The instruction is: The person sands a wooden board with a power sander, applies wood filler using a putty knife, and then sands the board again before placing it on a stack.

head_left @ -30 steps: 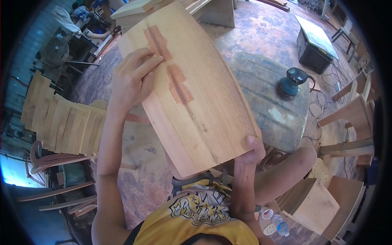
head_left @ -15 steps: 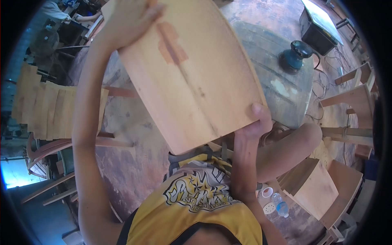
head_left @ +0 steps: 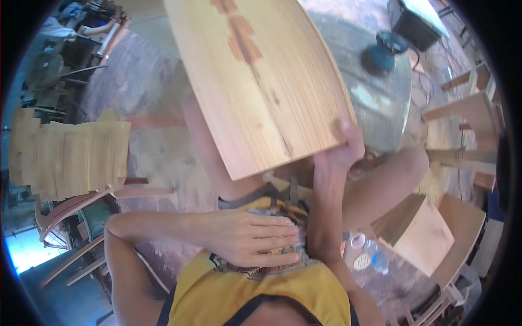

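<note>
A curved wooden panel (head_left: 288, 103) with a pale grain, a dark lengthwise streak and reddish-brown patches near its top tilts up in front of me. My right hand (head_left: 342, 146) grips its lower right corner, thumb over the face and the other fingers hidden underneath. My left hand (head_left: 255, 239) lies flat against the yellow shirt (head_left: 255, 288), fingers stretched out, holding nothing and apart from the panel. Behind the panel's right edge, a blue-green power tool (head_left: 380, 54) with a dark top sits on a worn grey board (head_left: 375, 108).
At left stands a stack of wooden slats (head_left: 70, 157) beside curved chair parts. Wooden panels (head_left: 418, 233) lean at lower right, near a plastic bottle (head_left: 379, 261). A black box (head_left: 413, 24) stands at the far right. Another person's arm (head_left: 98, 30) shows at upper left.
My left hand has let go of the panel's upper left edge and come down to my shirt. The panel has shifted slightly upward, still held by my right hand.
</note>
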`<state>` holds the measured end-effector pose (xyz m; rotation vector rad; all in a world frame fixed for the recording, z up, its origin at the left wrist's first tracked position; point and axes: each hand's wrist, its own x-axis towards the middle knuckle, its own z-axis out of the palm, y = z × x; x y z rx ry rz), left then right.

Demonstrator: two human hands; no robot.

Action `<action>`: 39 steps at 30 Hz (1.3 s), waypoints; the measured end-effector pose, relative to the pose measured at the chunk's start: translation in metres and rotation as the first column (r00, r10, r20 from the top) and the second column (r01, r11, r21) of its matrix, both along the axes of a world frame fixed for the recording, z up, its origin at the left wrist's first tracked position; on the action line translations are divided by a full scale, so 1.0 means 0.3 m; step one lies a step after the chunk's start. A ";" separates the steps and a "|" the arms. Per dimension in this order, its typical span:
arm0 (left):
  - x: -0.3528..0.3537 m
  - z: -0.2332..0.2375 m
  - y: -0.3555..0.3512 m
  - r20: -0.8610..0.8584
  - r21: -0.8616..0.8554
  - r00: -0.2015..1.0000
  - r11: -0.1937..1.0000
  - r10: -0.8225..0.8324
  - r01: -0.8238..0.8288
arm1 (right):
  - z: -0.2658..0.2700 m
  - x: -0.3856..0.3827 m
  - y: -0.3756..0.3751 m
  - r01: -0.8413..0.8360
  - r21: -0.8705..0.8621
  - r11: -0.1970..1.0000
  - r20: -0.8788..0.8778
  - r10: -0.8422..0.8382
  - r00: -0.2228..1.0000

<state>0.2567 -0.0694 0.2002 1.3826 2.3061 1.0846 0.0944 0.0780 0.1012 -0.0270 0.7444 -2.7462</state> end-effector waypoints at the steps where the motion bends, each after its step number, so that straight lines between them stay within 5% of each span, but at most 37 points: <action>1: -0.058 0.072 -0.021 -0.376 0.014 0.924 0.997 0.073 -0.074 | 0.003 -0.010 -0.008 0.031 -0.024 0.999 0.053 -0.030 0.998; 3: -0.152 0.219 -0.079 -0.510 -0.038 0.848 0.982 0.142 -0.187 | 0.017 -0.023 0.002 0.043 -0.018 0.999 -0.010 -0.043 0.999; 5: -0.205 0.281 -0.091 -0.522 0.092 0.746 0.897 0.414 -0.433 | -0.020 -0.046 0.027 0.037 -0.060 0.997 -0.008 -0.038 0.999; 10: -0.355 0.190 -0.066 -0.564 -0.136 0.767 0.882 0.305 -0.451 | -0.046 -0.063 0.098 0.037 -0.038 0.999 -0.099 -0.040 0.994; 16: -0.521 0.180 -0.145 -0.706 -0.282 0.621 0.670 0.340 -0.687 | -0.041 -0.056 0.134 -0.009 -0.067 0.998 -0.139 0.000 0.990; 18: -0.557 0.234 -0.188 -0.759 -0.191 0.483 0.562 0.435 -0.805 | -0.024 -0.037 0.136 0.030 -0.117 0.993 -0.047 -0.036 0.998; 25: -0.649 0.464 -0.446 -0.913 0.029 0.084 0.270 0.399 -0.962 | -0.006 -0.036 0.175 -0.037 -0.328 0.944 -0.139 -0.009 0.990; 27: -0.650 0.520 -0.491 -0.793 0.137 -0.049 0.099 0.608 -0.986 | -0.023 -0.038 0.193 -0.131 -0.401 0.907 -0.162 0.070 0.984; 28: -0.642 0.536 -0.494 -0.800 0.141 -0.053 0.101 0.598 -0.985 | -0.032 -0.041 0.201 -0.133 -0.413 0.901 -0.166 0.069 0.984; 30: -0.593 0.574 -0.460 -0.182 0.106 0.185 0.206 0.966 -0.973 | -0.024 -0.040 0.208 -0.139 -0.427 0.893 -0.177 0.068 0.982; 33: -0.537 0.555 -0.395 -0.229 0.336 0.108 0.183 0.967 -0.924 | -0.019 -0.044 0.221 -0.128 -0.443 0.888 -0.180 0.051 0.982; 37: -0.459 0.613 -0.322 -0.174 0.300 0.102 0.151 0.980 -0.942 | -0.010 -0.040 0.233 -0.126 -0.450 0.884 -0.194 0.041 0.980; 39: -0.428 0.655 -0.286 -0.409 0.131 0.094 0.160 0.908 -0.978 | -0.008 -0.035 0.237 -0.130 -0.452 0.883 -0.199 0.042 0.979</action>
